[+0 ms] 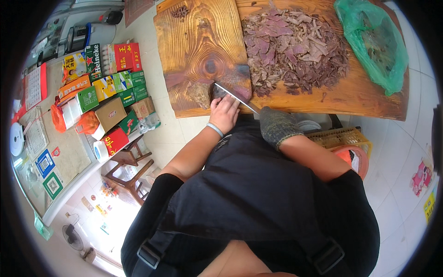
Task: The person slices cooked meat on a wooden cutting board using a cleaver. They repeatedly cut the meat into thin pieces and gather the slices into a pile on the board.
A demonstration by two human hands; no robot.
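My right hand [279, 125], in a dark knit glove, grips a knife [236, 97]; its handle is hidden in the glove. The long narrow blade slants across a dark chunk of cooked meat [218, 91] near the board's front edge. My bare left hand [225, 112], with a pale bangle at the wrist, holds this chunk close beside the blade. Reddish meat [243, 91] lies on the blade's other side, and a brown, rough-surfaced lump [200, 94] sits to the left. All of it rests on a wood-grain cutting board [200, 45]. Thin meat slices [294, 48] form a broad heap to the right.
The wooden table [377, 109] carries a green plastic bag [391, 74] at far right and small dark bits [180, 12] at the board's back. Below stand a yellow plastic crate [337, 136] and a pinkish tub [362, 161]. Stacked cartons [110, 86] cover a left counter; a wooden stool [126, 180] stands beneath.
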